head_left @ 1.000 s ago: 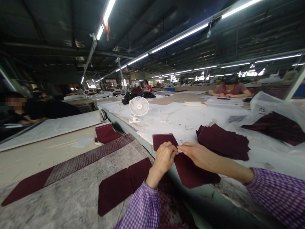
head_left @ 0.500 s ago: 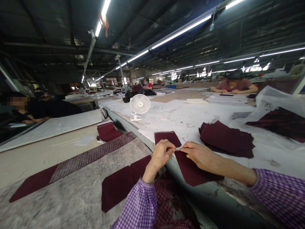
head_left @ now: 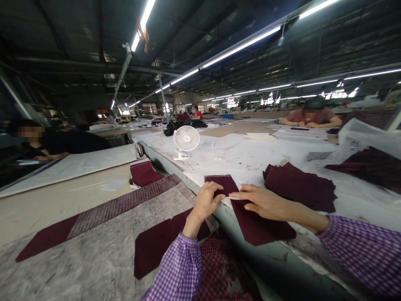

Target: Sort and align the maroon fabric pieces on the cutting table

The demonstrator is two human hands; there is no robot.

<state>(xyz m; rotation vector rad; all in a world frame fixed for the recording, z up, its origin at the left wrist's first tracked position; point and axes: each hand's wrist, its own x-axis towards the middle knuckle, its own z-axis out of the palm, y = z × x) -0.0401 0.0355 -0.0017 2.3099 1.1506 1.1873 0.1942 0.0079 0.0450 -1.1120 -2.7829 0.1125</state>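
Observation:
A maroon fabric piece with cut corners lies across the edge of the white-covered table. Its far part is on the tabletop, and its near part hangs over the edge. Over the far part, my left hand is curved, with thumb and fingers apart and nothing visible between them. My right hand rests on the near part, index finger stretched toward the left hand and thumb spread below it. A pile of maroon fabric pieces sits just beyond my right hand.
A small white fan stands on the table. To the left, a grey work surface carries maroon pieces and an overlapping row of them. At right is a plastic bag with dark fabric. Several people work farther off.
My left thumb and fingers have parted from their pinch at the fabric, and that hand has shifted slightly left. My right index finger reaches farther left. The view has turned slightly.

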